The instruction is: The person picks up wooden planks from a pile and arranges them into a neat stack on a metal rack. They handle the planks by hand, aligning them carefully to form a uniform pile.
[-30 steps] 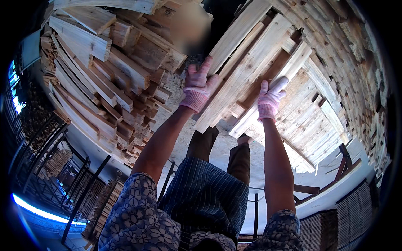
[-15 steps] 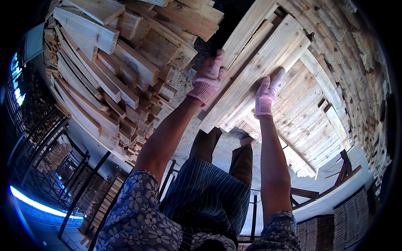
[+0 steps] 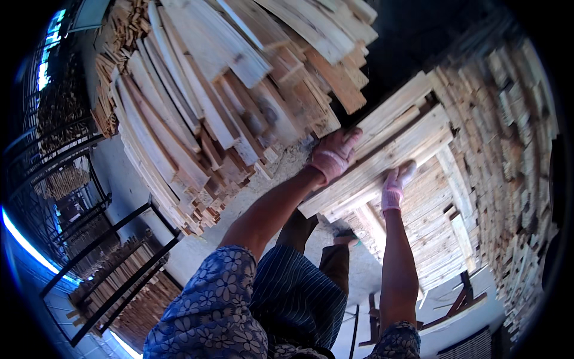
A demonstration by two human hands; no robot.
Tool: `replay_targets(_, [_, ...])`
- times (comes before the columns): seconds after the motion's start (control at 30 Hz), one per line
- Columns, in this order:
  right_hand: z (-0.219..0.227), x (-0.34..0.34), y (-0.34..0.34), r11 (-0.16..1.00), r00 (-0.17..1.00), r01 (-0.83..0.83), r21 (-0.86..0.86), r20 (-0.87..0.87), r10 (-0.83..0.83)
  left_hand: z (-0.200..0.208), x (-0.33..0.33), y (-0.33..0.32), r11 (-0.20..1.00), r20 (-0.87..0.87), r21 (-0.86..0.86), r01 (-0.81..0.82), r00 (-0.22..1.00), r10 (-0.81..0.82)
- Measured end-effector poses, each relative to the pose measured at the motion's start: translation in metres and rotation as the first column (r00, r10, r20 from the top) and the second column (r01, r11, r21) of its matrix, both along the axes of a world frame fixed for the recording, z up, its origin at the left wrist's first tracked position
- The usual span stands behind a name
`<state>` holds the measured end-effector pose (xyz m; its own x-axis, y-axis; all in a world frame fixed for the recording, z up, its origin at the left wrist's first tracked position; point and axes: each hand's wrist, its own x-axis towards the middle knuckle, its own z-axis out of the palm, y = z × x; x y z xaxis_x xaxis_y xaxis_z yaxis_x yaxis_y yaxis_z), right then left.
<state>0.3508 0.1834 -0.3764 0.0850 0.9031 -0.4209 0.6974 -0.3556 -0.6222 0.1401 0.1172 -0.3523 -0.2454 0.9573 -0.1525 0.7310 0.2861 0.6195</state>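
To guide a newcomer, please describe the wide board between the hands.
From the big stack of boards, go lower right to the gloved left hand and right hand. Between them slants the wide board. Unlike the slim strip at its left, it is broad and uppermost.

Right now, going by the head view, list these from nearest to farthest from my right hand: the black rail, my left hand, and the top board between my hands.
1. Top board: between the hands, right beside the right hand.
2. Left hand: to the left, across the board.
3. Black rail: far off at lower left.
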Motion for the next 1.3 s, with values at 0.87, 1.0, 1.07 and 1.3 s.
replay_targets(0.87, [0.205, -0.416, 0.259, 0.614, 0.633, -0.774, -0.155, -0.18, 0.753, 0.199, -0.34, -0.004, 0.844, -0.353, 0.117, -0.523, 0.773, 0.528])
replay_targets(1.0, [0.225, -0.403, 0.208, 0.574, 0.606, -0.786, -0.229, -0.101, 0.789, 0.195, -0.346, -0.015, 0.814, -0.258, 0.21, -0.542, 0.772, 0.581])
replay_targets(1.07, [0.244, -0.411, 0.193, 0.492, 0.514, -0.828, -0.269, -0.015, 0.858, 0.194, -0.349, -0.018, 0.802, -0.258, 0.243, -0.545, 0.761, 0.595])
replay_targets(1.3, [0.258, -0.399, 0.158, 0.65, 0.729, -0.645, -0.402, -0.579, 0.366, 0.182, -0.345, -0.011, 0.798, -0.172, 0.298, -0.524, 0.793, 0.585])
